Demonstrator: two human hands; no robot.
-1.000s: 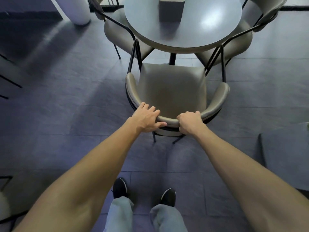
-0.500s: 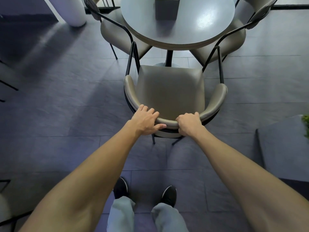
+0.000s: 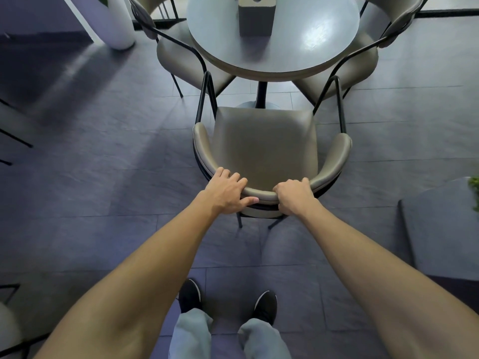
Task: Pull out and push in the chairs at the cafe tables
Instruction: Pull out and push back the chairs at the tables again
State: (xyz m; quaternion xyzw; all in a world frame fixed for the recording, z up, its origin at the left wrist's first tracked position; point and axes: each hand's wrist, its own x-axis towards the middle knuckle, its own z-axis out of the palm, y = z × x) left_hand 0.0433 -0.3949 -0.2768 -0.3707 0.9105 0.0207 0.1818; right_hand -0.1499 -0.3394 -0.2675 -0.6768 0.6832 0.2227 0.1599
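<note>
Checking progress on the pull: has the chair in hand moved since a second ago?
Yes. The chair has come back from the round table, toward the person: its seat front sat under the table edge earlier, and floor now shows between them.

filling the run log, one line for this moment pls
left hand: gripping chair backrest | right hand: gripping backrest | seat clear of round table

A cafe seating area. At twelve o'clock stands a round pedestal table (image 3: 274, 45) with a grey box (image 3: 255, 15) on top, ringed by three matching padded chairs on thin black metal frames: one at eleven o'clock (image 3: 176, 53), one at one o'clock (image 3: 363, 55), one in the centre (image 3: 264, 149). Dark stone-look floor tiles (image 3: 103, 164) run throughout; a white planter (image 3: 116, 24) stands at ten o'clock, another tabletop edge (image 3: 440, 224) at three o'clock.
</note>
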